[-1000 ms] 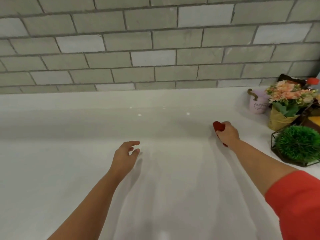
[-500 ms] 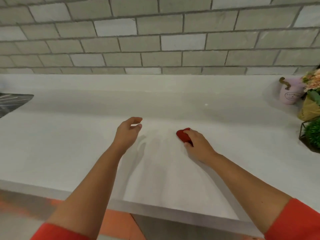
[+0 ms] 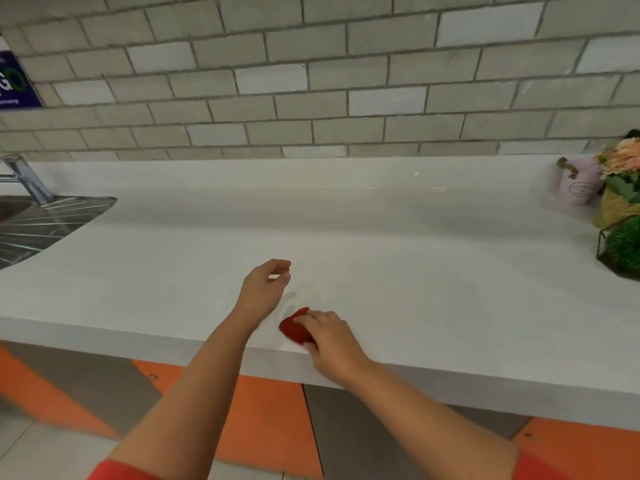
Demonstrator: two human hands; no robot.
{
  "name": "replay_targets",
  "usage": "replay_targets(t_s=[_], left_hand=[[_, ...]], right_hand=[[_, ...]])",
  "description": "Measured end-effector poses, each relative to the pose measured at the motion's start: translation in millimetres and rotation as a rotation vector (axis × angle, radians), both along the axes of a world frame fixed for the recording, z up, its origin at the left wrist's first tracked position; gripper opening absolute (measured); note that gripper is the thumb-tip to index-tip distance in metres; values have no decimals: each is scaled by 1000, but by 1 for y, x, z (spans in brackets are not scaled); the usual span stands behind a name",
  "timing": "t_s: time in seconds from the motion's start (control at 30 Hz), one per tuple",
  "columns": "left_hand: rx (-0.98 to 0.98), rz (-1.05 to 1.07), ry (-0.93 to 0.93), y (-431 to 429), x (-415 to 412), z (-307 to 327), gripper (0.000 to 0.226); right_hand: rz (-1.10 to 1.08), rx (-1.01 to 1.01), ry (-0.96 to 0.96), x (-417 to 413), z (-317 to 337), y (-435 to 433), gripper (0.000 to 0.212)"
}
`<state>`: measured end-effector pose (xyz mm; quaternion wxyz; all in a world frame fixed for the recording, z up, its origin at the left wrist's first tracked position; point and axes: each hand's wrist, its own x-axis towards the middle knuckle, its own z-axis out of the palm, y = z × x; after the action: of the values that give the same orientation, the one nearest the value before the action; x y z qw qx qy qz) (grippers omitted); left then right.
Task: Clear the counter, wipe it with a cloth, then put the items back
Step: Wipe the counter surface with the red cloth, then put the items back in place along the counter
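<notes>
Right hand (image 3: 332,344) grips cloth (image 3: 294,329) at counter (image 3: 415,271) edge; left hand (image 3: 263,289) beside, loosely curled, empty. Sink (image 3: 41,223) far left; pot (image 3: 576,187), flowers (image 3: 621,161), plant (image 3: 623,247) far right.

Red left sleeve (image 3: 117,472) and right sleeve (image 3: 536,471), arms bare.
Only plain red-orange fabric hems show at the near edge; the left forearm (image 3: 194,386) and right forearm (image 3: 433,400) are uncovered down to the left grip (image 3: 261,289) and right grip (image 3: 334,341).
</notes>
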<state>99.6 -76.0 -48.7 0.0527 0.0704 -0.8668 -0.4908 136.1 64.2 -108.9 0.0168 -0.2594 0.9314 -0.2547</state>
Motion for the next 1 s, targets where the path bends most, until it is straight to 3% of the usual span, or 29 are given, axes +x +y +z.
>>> replay_targets(t_s=[0.2, 0.33, 0.43, 0.83, 1.0], left_hand=[[-26, -46, 35, -5, 13, 7, 27], [9, -75, 68, 1, 17, 14, 29], [2, -116, 69, 10, 18, 15, 30], [-50, -243, 123, 67, 10, 17, 30], [-37, -311, 178, 118, 2, 21, 29]], right_hand=[[164, -58, -288, 14, 39, 7, 42], [-99, -128, -135, -5, 49, 23, 44], [-266, -66, -87, -16, 35, 27, 42], [-266, -42, -125, -10, 33, 56, 55], [-385, -127, -82, -7, 51, 112, 38]])
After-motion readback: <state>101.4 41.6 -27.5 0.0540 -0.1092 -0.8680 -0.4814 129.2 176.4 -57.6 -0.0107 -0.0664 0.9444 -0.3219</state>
